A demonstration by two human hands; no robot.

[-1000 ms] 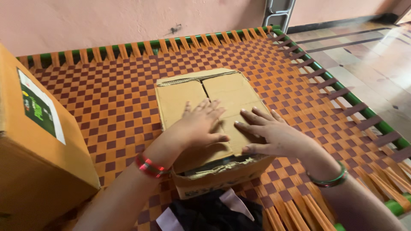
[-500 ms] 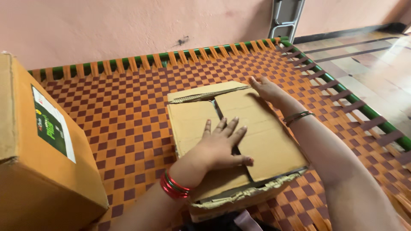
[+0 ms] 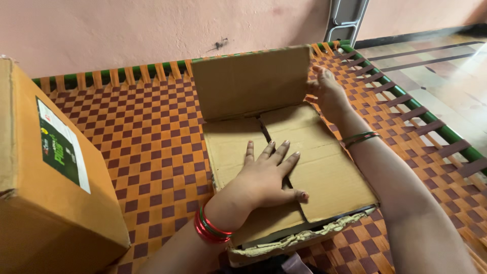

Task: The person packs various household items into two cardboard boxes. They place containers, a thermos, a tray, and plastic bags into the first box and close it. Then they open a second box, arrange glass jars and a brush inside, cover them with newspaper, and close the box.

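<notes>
A brown cardboard box [image 3: 324,177] sits on a woven cot in front of me. My left hand [image 3: 266,175] lies flat, fingers spread, on the two inner flaps where they meet. My right hand [image 3: 327,91] grips the right edge of the box's far flap [image 3: 251,81], which stands raised upright. Red bangles are on my left wrist, green and red ones on my right. The near edge of the box is torn and frayed.
A larger orange-brown carton [image 3: 48,172] with a green and white label stands at the left on the cot [image 3: 147,127]. The cot's green frame [image 3: 421,119] runs along the right; beyond it is tiled floor. A pink wall is behind.
My right hand moved from the inner flaps to the far flap and lifted it upright. My left hand stayed pressing on the inner flaps.
</notes>
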